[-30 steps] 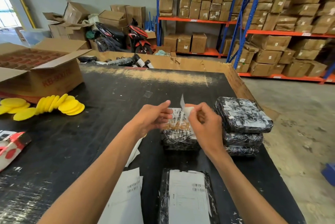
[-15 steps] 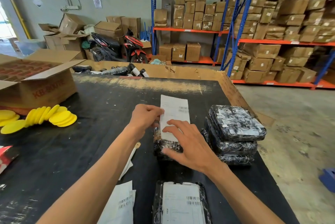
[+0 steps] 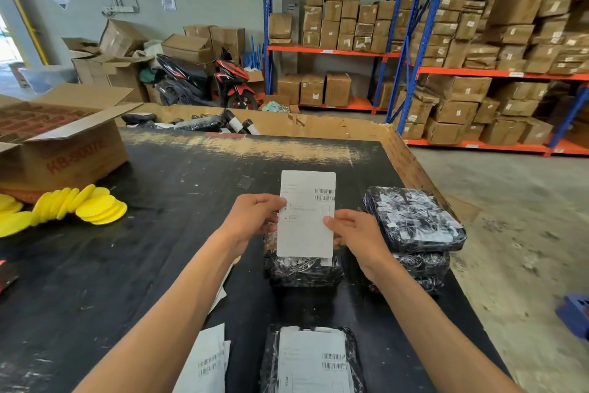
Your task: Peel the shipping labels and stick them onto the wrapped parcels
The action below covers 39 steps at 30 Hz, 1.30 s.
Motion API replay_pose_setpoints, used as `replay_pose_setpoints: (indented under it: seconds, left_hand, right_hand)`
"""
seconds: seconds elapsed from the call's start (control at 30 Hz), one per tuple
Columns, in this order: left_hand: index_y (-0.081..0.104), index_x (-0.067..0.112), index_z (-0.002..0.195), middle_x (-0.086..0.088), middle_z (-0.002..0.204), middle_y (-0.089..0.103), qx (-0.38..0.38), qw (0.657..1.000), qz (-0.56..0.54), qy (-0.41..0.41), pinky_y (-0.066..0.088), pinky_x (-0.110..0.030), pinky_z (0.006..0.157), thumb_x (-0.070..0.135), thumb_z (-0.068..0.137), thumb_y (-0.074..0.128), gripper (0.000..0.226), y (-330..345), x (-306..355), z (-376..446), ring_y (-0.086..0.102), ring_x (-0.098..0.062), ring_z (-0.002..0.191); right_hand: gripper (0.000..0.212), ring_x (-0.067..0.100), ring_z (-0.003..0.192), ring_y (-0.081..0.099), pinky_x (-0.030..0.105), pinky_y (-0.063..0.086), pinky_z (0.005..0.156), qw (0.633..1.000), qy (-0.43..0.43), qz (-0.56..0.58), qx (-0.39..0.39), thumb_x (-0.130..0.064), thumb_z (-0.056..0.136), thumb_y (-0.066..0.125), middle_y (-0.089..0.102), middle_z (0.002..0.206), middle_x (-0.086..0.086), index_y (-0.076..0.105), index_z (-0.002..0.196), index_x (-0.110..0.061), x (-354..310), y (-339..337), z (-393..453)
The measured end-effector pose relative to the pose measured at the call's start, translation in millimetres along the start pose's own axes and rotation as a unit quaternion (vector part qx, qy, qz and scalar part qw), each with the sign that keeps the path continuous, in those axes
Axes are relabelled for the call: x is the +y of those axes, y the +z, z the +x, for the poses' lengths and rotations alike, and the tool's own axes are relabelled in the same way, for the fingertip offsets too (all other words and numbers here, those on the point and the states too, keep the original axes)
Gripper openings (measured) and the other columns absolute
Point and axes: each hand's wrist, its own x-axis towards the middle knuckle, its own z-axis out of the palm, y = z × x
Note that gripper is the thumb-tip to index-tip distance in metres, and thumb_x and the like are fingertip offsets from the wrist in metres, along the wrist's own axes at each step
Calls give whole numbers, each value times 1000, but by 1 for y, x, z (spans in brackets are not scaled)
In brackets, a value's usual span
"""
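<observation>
A white shipping label (image 3: 306,214) with barcodes is held flat above a black wrapped parcel (image 3: 302,268) on the black table (image 3: 159,233). My left hand (image 3: 255,220) pinches the label's left edge. Its right edge is pinched by my right hand (image 3: 353,233). To the right stands a stack of black wrapped parcels (image 3: 414,220) without labels. Near the front edge lies another wrapped parcel (image 3: 312,357) with a label stuck on top. Loose label sheets (image 3: 207,360) lie to its left.
An open cardboard box (image 3: 60,141) and several yellow round pads (image 3: 83,208) sit at the table's left. A cardboard wall (image 3: 318,125) borders the far and right edges. Shelving with boxes (image 3: 478,58) and a motorbike (image 3: 204,80) stand behind. A blue object (image 3: 577,313) lies on the floor at right.
One second ago both hands were peeling the label from its backing. The label is now spread flat and held by both edges over the parcel.
</observation>
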Motion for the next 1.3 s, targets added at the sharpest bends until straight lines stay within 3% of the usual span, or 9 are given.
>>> replay_pose_setpoints:
  seconds: [0.1,0.23,0.43,0.63,0.77,0.93,1.03,1.17,1.3]
  left_hand:
    - [77,7,96,-14,92,75,16,999,29,5,51,-20,58,16,88,70,14,-1,-4,5,59,-16,71]
    - [77,13,92,-1,80,73,41,993,113,11,51,-24,59,14,82,76,11,-1,-12,17,60,-13,67]
    - [75,20,91,-1,81,76,50,978,201,-1,42,-20,52,16,73,83,20,-2,-30,30,57,-9,54]
    - [74,16,93,0,82,76,21,973,228,-11,54,-26,76,14,65,89,31,-1,-35,40,71,-13,79]
    - [73,15,93,-4,85,75,16,967,254,-7,56,-32,79,15,64,89,33,1,-40,46,72,-18,83]
    - [73,17,92,-5,85,74,18,962,274,-2,57,-39,83,18,62,90,35,3,-45,50,71,-21,84]
    - [72,16,94,-2,82,73,16,956,293,8,57,-40,84,18,64,89,35,4,-45,49,69,-19,82]
    - [66,23,88,6,76,69,29,942,334,24,55,-35,79,20,65,87,31,8,-44,46,68,-17,82]
    - [66,24,91,8,76,68,42,929,367,37,47,-28,68,22,67,81,28,13,-44,43,66,-15,80]
  right_hand:
    - [9,23,76,67,27,55,63,1000,24,12,10,-17,92,71,79,92,12,78,95,-12,6,-1,12]
    - [9,26,70,62,30,54,62,998,62,8,-3,-12,89,74,73,92,28,78,94,-5,16,2,28]
    - [6,19,55,59,24,50,50,996,78,-33,-13,-4,89,72,72,70,14,78,87,-2,24,10,41]
    - [9,21,54,59,25,48,48,992,69,-101,21,-6,87,74,69,62,13,78,79,-6,29,12,51]
    - [6,20,49,59,27,49,50,987,66,-143,43,-9,84,76,72,66,19,78,80,-4,32,14,53]
    - [3,6,39,58,19,46,46,979,53,-193,44,-8,82,78,71,61,-1,79,84,-7,29,14,53]
    - [7,4,40,58,26,53,52,970,41,-239,30,-11,78,82,71,62,-2,79,82,-5,28,15,52]
    - [35,14,51,49,49,58,67,950,21,-311,30,-14,70,85,71,82,26,68,86,11,29,20,54]
    - [34,18,45,63,43,57,48,934,11,-355,33,-17,70,89,75,81,17,70,82,8,23,26,50]
